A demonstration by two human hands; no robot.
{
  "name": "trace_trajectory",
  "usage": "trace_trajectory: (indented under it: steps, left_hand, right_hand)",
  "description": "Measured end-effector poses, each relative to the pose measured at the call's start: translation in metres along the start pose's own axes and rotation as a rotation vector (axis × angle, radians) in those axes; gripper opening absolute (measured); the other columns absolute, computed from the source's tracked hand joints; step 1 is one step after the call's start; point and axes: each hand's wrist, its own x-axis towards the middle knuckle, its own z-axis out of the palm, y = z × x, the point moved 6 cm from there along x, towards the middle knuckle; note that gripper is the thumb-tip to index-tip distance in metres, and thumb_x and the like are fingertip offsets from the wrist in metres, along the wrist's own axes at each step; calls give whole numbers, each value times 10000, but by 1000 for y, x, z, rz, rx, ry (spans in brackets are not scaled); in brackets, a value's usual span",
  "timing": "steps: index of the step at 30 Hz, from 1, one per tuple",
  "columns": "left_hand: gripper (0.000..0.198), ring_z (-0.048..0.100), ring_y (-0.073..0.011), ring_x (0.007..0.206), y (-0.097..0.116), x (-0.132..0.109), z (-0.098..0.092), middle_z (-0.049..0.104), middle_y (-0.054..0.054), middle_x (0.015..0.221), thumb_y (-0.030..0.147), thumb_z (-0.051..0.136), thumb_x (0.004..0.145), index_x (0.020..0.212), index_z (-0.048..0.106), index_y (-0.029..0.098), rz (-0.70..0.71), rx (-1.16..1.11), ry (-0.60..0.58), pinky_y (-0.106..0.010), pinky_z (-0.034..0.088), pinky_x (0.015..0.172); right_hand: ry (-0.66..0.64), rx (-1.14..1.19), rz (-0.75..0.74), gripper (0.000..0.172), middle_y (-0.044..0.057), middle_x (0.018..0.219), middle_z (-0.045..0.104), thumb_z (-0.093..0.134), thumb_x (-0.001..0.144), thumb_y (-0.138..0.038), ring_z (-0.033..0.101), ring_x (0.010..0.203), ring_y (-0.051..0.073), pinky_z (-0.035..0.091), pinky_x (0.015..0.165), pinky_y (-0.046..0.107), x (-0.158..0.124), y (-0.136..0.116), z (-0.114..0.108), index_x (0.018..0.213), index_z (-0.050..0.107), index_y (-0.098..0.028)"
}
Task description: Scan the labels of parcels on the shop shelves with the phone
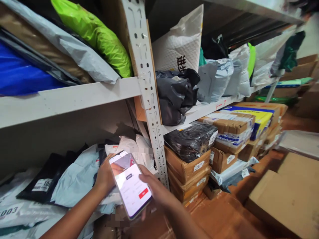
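A phone [132,189] with a lit screen is held between both hands, low in the middle of the head view. Its screen has a picture at the top and a red button lower down. My left hand [106,174] grips the phone's left edge near the top. From the right, my right hand [154,186] wraps round the other edge, its thumb by the screen's edge. Just behind the phone lie white parcel bags [129,144] on the lower shelf. Left of my left hand is a pale blue bag [74,179], beside a black bag [32,189] with a white label.
A perforated white post [147,76] divides the shelves. Blue, grey and green bags lie on the upper left shelf [74,99]. Dark and white bags stand on the right shelf, above stacked cartons [189,166]. A large cardboard box [286,199] is at the lower right.
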Motion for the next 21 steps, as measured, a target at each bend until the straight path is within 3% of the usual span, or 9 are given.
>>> trace_trajectory:
  steps: [2, 8, 12, 16, 21]
  left_hand:
    - [24, 582, -200, 731, 10, 4, -4, 604, -33, 749, 193, 585, 685, 668, 568, 198, 96, 52, 46, -299, 477, 654]
    - [218, 500, -166, 673, 27, 6, -8, 524, -12, 628, 95, 459, 750, 564, 513, 196, 224, 180, 111, -288, 422, 657]
    - [208, 517, -162, 686, 27, 5, -6, 556, -15, 660, 79, 463, 735, 574, 525, 195, 229, 189, 83, -272, 419, 647]
    - [215, 516, -160, 678, 27, 5, -7, 564, -19, 657, 88, 471, 751, 571, 538, 184, 246, 174, 99, -268, 412, 635]
    - [208, 507, -160, 687, 24, 5, -5, 578, -21, 671, 77, 475, 755, 605, 578, 177, 240, 178, 94, -265, 407, 629]
  right_hand:
    - [-42, -7, 20, 529, 30, 855, 628, 541, 766, -519, 548, 507, 134, 402, 409, 235, -6, -5, -7, 1208, 457, -242]
    - [-63, -24, 34, 596, 62, 911, 649, 485, 808, -580, 647, 597, 212, 456, 398, 264, -16, -10, -17, 1295, 369, -256]
    - [-48, -3, 7, 559, 66, 1024, 648, 520, 818, -546, 657, 718, 212, 519, 527, 319, -18, -9, -20, 1290, 423, -262]
    - [-73, 10, -11, 537, 76, 1018, 650, 526, 829, -511, 657, 720, 214, 442, 394, 225, -16, -7, -20, 1295, 446, -257]
    - [-102, 30, -33, 528, 92, 1022, 653, 528, 835, -499, 658, 643, 189, 428, 347, 190, -13, -4, -21, 1288, 447, -242]
